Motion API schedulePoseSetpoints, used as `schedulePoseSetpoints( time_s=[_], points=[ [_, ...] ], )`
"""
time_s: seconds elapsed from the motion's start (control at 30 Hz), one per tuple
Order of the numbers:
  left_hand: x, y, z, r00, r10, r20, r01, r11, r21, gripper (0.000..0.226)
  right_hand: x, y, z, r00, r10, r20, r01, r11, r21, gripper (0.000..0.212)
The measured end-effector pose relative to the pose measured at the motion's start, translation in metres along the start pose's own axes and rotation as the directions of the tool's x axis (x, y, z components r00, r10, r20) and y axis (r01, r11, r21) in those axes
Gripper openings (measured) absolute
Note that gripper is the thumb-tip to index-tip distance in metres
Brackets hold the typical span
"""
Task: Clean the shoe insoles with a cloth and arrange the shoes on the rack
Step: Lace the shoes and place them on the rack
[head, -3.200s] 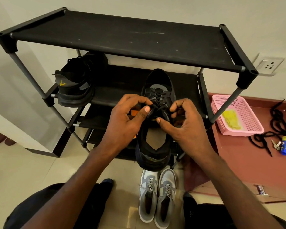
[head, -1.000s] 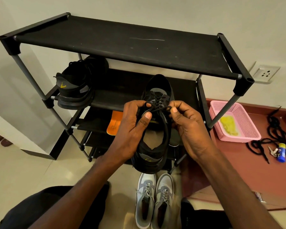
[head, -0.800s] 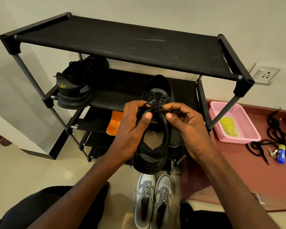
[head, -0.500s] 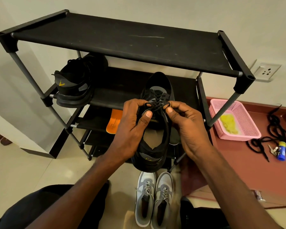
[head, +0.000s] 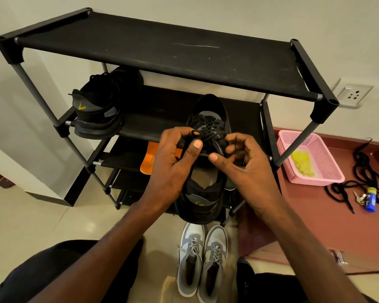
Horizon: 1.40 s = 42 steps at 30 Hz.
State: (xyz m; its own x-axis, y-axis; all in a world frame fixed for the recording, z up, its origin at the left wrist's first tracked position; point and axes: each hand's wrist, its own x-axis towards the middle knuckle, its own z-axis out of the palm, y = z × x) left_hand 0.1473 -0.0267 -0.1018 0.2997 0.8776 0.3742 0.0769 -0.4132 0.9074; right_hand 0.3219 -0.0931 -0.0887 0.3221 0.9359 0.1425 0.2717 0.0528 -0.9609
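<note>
I hold a black sneaker [head: 206, 202] in the air in front of the black shoe rack [head: 162, 53], toe pointing away. My left hand [head: 173, 162] grips its left side and pinches a black lace loop at the top. My right hand [head: 247, 165] pinches the lace [head: 208, 134] on the other side, fingers curled around it. The matching black shoe [head: 96, 110] with a yellow logo sits on the rack's second shelf at the left. An orange insole [head: 148, 160] lies on the third shelf, partly hidden by my left hand.
A grey and white pair of sneakers [head: 202, 259] stands on the floor between my knees. To the right, a pink basket [head: 311, 158] holds a yellow cloth [head: 302, 160]. Loose black laces [head: 363, 171], keys and a small blue bottle [head: 371, 199] lie on the red surface.
Both hands kept working the lace on the held shoe; the right hand's fingers shifted from pulling the lace sideways to curling around it. The shoe stayed in about the same place.
</note>
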Motion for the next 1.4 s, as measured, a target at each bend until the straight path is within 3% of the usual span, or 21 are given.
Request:
schedulePoseSetpoints(
  time_s=[0.13,0.47,0.6,0.73,0.9,0.97,1.0,1.07,1.13,1.3,1.4],
  points=[
    [0.003,0.0,-0.005,0.999,-0.015,0.037,0.017,0.999,-0.043,0.03,0.003,0.001,0.005,0.999,-0.024,-0.023,0.024,1.0,0.013,0.044],
    [0.016,0.007,-0.011,1.0,0.008,0.009,-0.008,0.999,-0.032,0.016,0.002,0.003,0.008,0.999,-0.033,-0.039,0.034,0.999,0.02,0.045],
    [0.016,0.012,-0.014,0.999,-0.025,0.029,0.028,0.993,-0.113,0.018,0.001,0.003,0.012,0.997,-0.052,-0.058,0.052,0.999,0.01,0.041],
    [0.02,0.002,-0.033,0.99,-0.02,0.137,0.013,0.999,0.048,0.019,0.002,0.005,0.015,0.995,-0.072,-0.076,0.074,0.997,0.018,0.04],
    [0.019,-0.004,-0.04,0.988,-0.037,0.152,0.027,0.998,0.065,0.011,0.002,0.008,0.017,0.993,-0.086,-0.076,0.087,0.996,0.003,0.043],
    [0.018,-0.002,-0.04,0.985,-0.12,0.127,0.129,0.989,-0.066,0.014,0.003,0.007,0.016,0.993,-0.095,-0.074,0.095,0.995,-0.01,0.042],
    [0.018,0.0,-0.041,0.975,-0.187,0.122,0.211,0.95,-0.23,0.018,0.003,0.006,0.015,0.993,-0.096,-0.075,0.096,0.995,-0.008,0.041],
    [0.018,0.001,-0.046,0.945,-0.286,0.16,0.326,0.767,-0.553,0.02,0.004,0.005,0.014,0.993,-0.087,-0.075,0.088,0.996,0.012,0.038],
    [0.019,0.001,-0.049,0.932,-0.312,0.186,0.356,0.683,-0.638,0.018,0.005,0.005,0.014,0.994,-0.086,-0.065,0.087,0.996,0.008,0.042],
    [0.018,0.006,-0.04,0.955,-0.236,0.18,0.285,0.897,-0.338,0.03,0.005,0.007,0.015,0.993,-0.093,-0.067,0.092,0.996,-0.015,0.04],
    [0.018,0.008,-0.036,0.966,-0.191,0.174,0.219,0.963,-0.157,0.027,0.005,0.007,0.014,0.993,-0.095,-0.068,0.094,0.995,-0.025,0.04]
  ],
)
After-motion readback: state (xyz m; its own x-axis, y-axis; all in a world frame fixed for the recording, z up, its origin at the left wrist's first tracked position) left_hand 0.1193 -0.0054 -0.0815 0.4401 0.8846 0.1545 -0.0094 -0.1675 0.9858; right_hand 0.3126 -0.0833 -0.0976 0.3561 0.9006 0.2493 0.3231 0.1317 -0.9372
